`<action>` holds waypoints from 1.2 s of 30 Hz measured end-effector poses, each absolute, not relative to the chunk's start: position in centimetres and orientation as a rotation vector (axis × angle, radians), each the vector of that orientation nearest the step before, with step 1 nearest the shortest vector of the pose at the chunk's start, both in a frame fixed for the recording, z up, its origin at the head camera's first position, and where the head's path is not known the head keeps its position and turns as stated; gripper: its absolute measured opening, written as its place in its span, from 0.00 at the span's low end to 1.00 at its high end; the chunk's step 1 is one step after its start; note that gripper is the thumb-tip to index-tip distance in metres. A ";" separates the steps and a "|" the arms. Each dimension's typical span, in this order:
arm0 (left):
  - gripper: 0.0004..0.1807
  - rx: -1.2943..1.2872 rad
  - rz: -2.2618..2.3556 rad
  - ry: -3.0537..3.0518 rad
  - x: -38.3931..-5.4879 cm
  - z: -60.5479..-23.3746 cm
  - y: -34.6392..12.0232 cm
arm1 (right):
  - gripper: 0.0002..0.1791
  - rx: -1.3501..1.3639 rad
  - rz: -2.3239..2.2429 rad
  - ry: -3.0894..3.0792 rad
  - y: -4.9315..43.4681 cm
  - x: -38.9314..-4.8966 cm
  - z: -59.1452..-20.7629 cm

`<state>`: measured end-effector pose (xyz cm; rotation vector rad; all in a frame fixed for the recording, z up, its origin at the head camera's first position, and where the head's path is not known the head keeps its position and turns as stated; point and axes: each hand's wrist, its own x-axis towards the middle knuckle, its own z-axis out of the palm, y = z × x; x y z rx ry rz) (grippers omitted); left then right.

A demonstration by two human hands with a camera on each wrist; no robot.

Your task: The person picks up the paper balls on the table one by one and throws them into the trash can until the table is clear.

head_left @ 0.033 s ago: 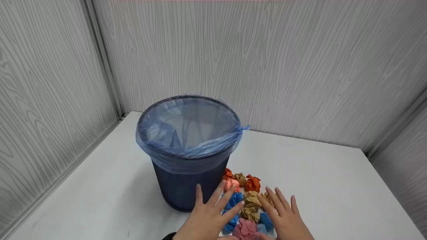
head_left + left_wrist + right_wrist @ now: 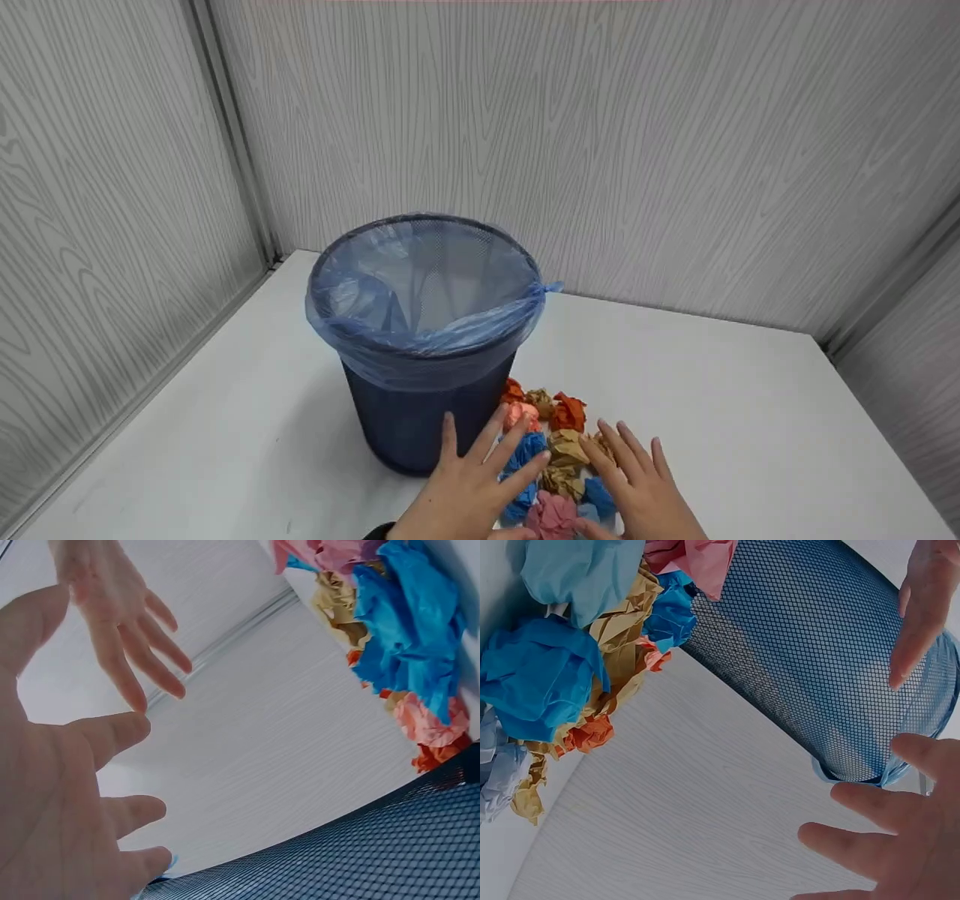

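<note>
My left hand point(image 2: 466, 487) is held above the crumpled paper balls with its fingers spread, just in front of the waste bin point(image 2: 420, 420). To its right, my right hand point(image 2: 646, 495) hovers over the right side of the pile, fingers apart too. Neither hand holds anything. The paper includes a pink ball point(image 2: 553, 516), blue balls point(image 2: 544, 679), tan balls point(image 2: 568, 448) and orange-red balls point(image 2: 568, 412). In the left wrist view, a blue ball point(image 2: 412, 622) lies near the bin's mesh wall point(image 2: 360, 855). Parts of the pile are hidden behind my hands.
A translucent blue bag point(image 2: 450, 375) lines the bin and folds over its rim, with a knot point(image 2: 553, 287) at the right. The bin stands upright on a white table point(image 2: 712, 405). Grey wood-grain panels point(image 2: 570, 150) enclose the table at the back and sides.
</note>
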<state>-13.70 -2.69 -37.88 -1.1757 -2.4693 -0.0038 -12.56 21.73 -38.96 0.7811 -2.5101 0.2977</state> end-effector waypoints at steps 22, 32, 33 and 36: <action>0.17 -0.503 -0.560 -1.705 -16.3 -31.9 -7.3 | 0.27 0.633 0.686 -2.122 22.3 -14.9 -34.5; 0.20 -0.549 -0.503 -1.872 -16.7 -31.9 -8.4 | 0.23 0.619 0.807 -2.109 21.9 -18.3 -34.9; 0.20 -0.554 -0.506 -1.890 -16.6 -32.0 -8.3 | 0.22 0.612 0.812 -2.125 22.0 -18.6 -35.2; 0.20 -0.563 -0.500 -1.920 -16.7 -32.0 -8.1 | 0.21 0.581 0.814 -2.193 22.0 -19.7 -36.0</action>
